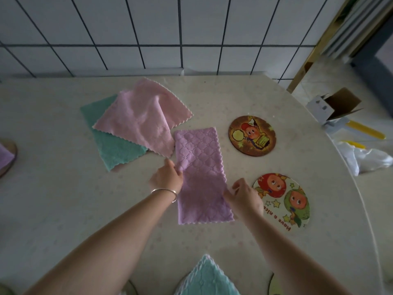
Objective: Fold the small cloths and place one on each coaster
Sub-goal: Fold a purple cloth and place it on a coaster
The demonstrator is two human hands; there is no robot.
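The purple cloth [200,175] lies as a long folded strip in the middle of the pale speckled table [53,188], its length running away from the person. The left hand [168,177] pinches its left edge about halfway along; the right hand [244,196] pinches the right edge nearer the close end, fingers curled on the fabric. A bracelet [168,191] circles the left wrist.

Just beyond, a pink cloth [140,118] sits rumpled over a teal cloth [114,150], its corner touching the purple strip. To the right lie a brown coaster [252,135] and, nearer, a white coaster [282,201] partly hidden by the right hand.

A tiled wall [148,28] with dark grout lines backs the table. Past the table's right edge are an open cardboard box [338,105] and crumpled plastic.

At the bottom edge a folded teal cloth [206,277] is cut off; at the left edge a coaster with a purple cloth on it is barely in view.
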